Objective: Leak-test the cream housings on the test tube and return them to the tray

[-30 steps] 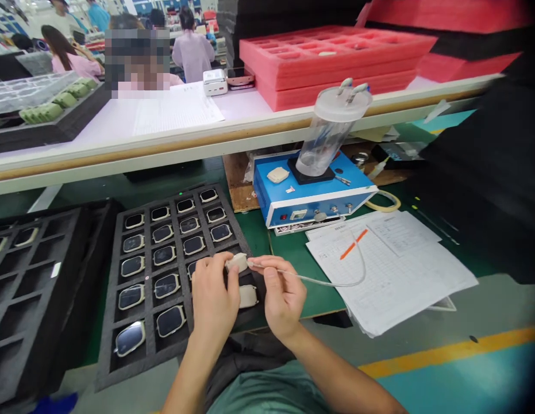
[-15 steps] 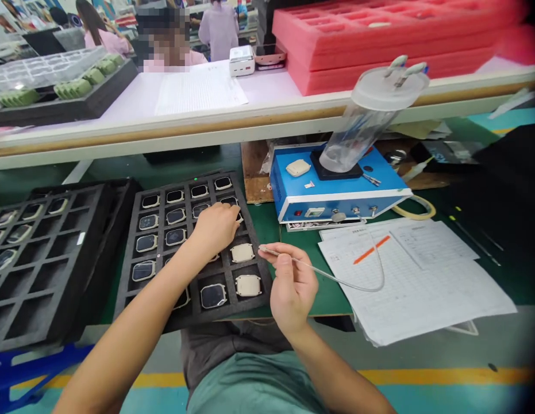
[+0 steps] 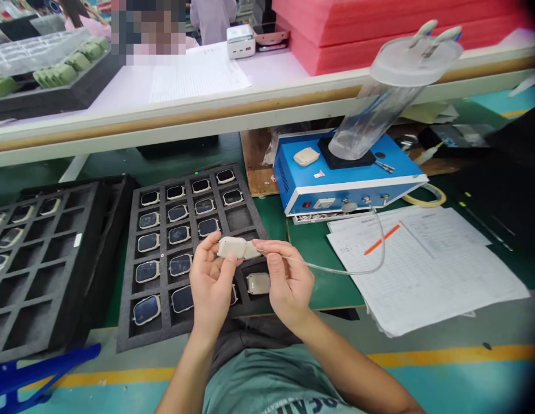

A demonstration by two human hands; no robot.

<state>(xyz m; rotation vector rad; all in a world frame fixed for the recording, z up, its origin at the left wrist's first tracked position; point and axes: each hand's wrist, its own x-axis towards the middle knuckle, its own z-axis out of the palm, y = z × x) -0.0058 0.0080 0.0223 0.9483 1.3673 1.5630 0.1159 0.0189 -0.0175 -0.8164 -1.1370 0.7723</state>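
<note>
My left hand (image 3: 210,279) grips a cream smartwatch (image 3: 231,248) without a strap, its back turned upward. Close beside it, my right hand (image 3: 291,282) pinches the end of a thin clear tube (image 3: 336,270). The tip points at the watch's edge; whether they touch I cannot tell. Both hands are above the near right part of a black foam tray (image 3: 164,292), where several watches lie in slots, most with dark screens up. Another watch (image 3: 259,283) lies back up by my right hand. The tube curves over to a blue box-shaped machine (image 3: 357,192) with knobs.
A clear cylinder (image 3: 374,109) and a cream watch (image 3: 306,156) stand on the machine. Papers (image 3: 422,270) lie at right. More foam trays (image 3: 56,276) are at left. A raised shelf (image 3: 185,118) crosses behind, bearing red foam (image 3: 379,23). People sit beyond.
My left hand has lifted a watch from the tray's right column and brought it nearer, beside the tube tip. My right hand still holds the tube. The view has shifted slightly.
</note>
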